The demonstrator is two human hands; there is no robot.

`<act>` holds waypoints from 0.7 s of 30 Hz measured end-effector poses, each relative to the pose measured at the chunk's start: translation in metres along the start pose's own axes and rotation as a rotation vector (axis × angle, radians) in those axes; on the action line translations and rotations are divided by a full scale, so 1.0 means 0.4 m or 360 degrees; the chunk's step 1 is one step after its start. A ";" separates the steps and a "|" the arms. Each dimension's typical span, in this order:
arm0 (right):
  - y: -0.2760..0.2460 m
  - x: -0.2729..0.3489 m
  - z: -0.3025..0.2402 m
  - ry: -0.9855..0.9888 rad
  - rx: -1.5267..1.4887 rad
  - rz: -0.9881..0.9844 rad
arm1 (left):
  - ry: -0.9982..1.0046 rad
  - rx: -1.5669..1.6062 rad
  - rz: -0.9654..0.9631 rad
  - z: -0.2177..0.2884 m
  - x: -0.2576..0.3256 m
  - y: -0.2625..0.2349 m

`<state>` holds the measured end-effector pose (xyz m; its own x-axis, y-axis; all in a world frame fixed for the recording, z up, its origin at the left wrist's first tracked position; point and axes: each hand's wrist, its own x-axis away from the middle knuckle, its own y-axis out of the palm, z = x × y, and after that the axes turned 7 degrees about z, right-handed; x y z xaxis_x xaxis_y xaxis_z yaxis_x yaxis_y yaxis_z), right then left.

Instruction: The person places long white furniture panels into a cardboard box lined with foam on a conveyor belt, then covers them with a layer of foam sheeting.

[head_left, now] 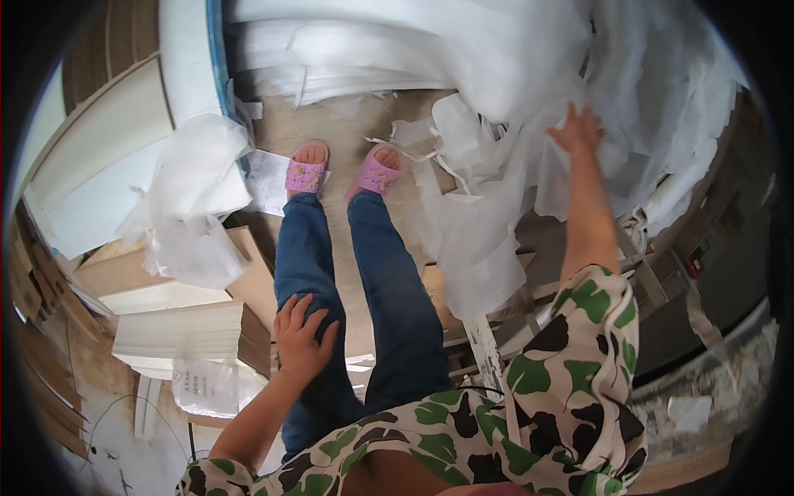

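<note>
My left hand [303, 335] rests on the thigh of my blue jeans [306, 248], its fingers spread and holding nothing. Stretched out to the far right, my right hand [577, 131] has its fingers apart over white foam sheeting [637, 107]. Whether the fingertips touch the sheeting I cannot tell. Below and left of that hand, loose translucent foam pieces [475, 240] hang down in folds. A thick stack of the same white foam [364, 54] runs across the far side.
My feet in pink slippers [306, 175] stand on a brown floor [347, 124], beside a printed paper sheet [266, 183]. Stacked white boards [178, 335] and a crumpled plastic bag [198, 165] lie to the left. A white-painted strip [484, 351] and wooden slats are at the right.
</note>
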<state>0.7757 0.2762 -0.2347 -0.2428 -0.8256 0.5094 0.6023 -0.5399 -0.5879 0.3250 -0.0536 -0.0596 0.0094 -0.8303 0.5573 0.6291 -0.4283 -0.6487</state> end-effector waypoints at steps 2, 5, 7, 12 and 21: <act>-0.002 -0.066 0.099 0.0096 0.0056 0.0086 | 0.0022 0.0034 -0.0057 0.015 -0.029 -0.001; 0.073 -0.146 0.128 0.0114 -0.0185 0.0140 | 0.0042 0.0017 -0.0165 0.030 -0.062 -0.014; 0.129 -0.194 0.125 0.0119 -0.0354 0.0140 | 0.0036 -0.0020 -0.0189 0.041 -0.081 -0.022; 0.271 -0.259 0.129 -0.0052 -0.0357 -0.0245 | -0.0018 -0.0009 -0.0282 0.074 -0.116 -0.006; 0.660 0.453 0.032 -0.0280 -0.0686 -0.1078 | -0.0026 -0.0011 -0.0150 0.066 -0.092 -0.011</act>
<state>0.9005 -0.0139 -0.2894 -0.3046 -0.2794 0.9106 0.0143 -0.9572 -0.2889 0.3425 -0.0115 -0.0636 -0.0372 -0.7802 0.6244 0.6226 -0.5068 -0.5962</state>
